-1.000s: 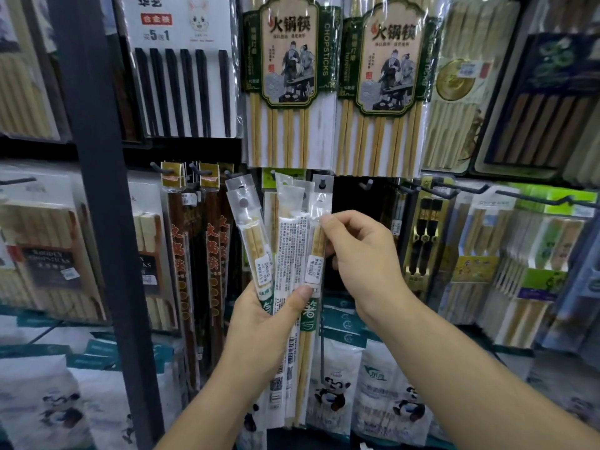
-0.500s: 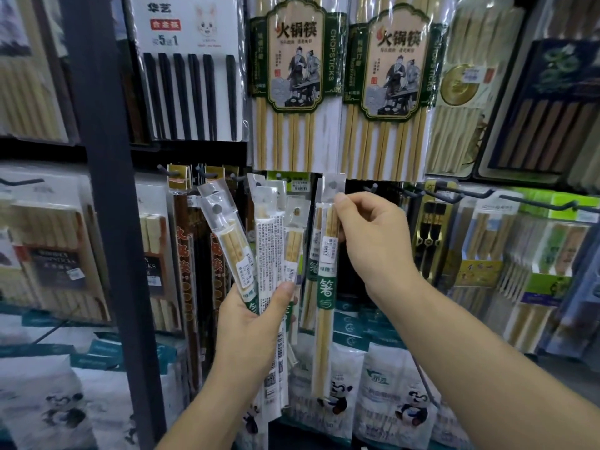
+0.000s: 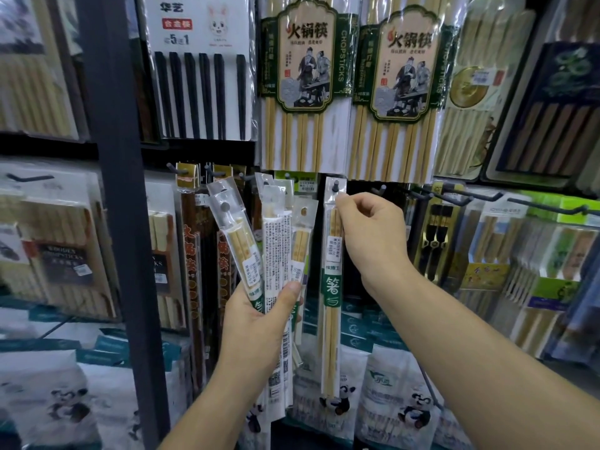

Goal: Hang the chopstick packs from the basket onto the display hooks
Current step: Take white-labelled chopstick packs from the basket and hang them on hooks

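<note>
Right grip: your thumb and forefinger pinch the header of the single pack, just under its hang hole.
Single pack: upright, long axis vertical, header up, chopstick tips down, printed face toward you. It lies just left of your right grip.
Hook: its dark tip shows at the hang hole. The hole looks threaded on the tip, but you cannot tell how far on.
Key relation: the hook points toward you and the pack face sits square across it. The likely next move is to push the header back along the hook, and your right grip is the nearer one.
Left grip: closed round the lower part of the fanned packs, headers up and leaning left, just beside the single pack.
</note>
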`<state>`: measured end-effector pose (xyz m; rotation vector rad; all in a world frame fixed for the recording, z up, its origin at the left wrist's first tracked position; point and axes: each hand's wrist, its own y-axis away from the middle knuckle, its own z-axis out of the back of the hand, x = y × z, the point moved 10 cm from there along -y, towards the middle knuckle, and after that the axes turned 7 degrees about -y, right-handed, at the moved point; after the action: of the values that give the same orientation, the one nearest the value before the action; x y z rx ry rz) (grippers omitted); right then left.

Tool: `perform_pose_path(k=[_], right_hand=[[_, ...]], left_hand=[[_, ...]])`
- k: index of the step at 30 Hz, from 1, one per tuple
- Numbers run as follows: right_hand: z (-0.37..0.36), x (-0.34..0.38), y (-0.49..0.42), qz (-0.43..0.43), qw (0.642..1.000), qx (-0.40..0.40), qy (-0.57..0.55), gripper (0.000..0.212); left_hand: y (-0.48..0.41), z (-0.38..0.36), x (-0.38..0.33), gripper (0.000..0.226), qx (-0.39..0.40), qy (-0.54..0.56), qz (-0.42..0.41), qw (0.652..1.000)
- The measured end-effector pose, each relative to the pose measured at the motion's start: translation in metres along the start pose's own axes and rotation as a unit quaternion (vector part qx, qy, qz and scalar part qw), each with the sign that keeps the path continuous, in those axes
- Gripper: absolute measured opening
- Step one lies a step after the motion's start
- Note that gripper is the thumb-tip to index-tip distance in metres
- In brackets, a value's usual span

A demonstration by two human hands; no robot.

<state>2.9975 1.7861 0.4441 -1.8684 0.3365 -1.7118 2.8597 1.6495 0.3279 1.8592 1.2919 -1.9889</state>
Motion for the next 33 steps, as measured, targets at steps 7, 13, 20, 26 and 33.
perform_pose_path(k=[7, 13, 20, 26, 33], right_hand=[[0.009, -0.014, 0.007, -0.013, 0.999, -0.011, 0.036, 0.029], [0.004, -0.004, 0.033, 0.019, 0.999, 0.037, -0.012, 0.024], [-0.011, 0.005, 0.039, 0.030, 0.996, 0.079, -0.008, 0.022], [0.001, 0.011, 0.018, 0.013, 0.998, 0.029, -0.060, 0.024], [-0.001, 0.008, 0.005, 0.010, 0.998, 0.004, -0.058, 0.028]], left_hand=[[0.002, -0.004, 0.004, 0.023, 0.017, -0.014, 0.017, 1.000], [0.001, -0.009, 0.001, 0.026, 0.025, -0.010, 0.013, 1.000], [0.004, -0.015, -0.006, 0.027, 0.038, 0.002, -0.008, 0.999], [-0.001, -0.012, 0.001, 0.031, 0.026, 0.003, 0.009, 1.000], [-0.003, -0.007, 0.000, 0.038, 0.026, -0.014, -0.005, 1.000]])
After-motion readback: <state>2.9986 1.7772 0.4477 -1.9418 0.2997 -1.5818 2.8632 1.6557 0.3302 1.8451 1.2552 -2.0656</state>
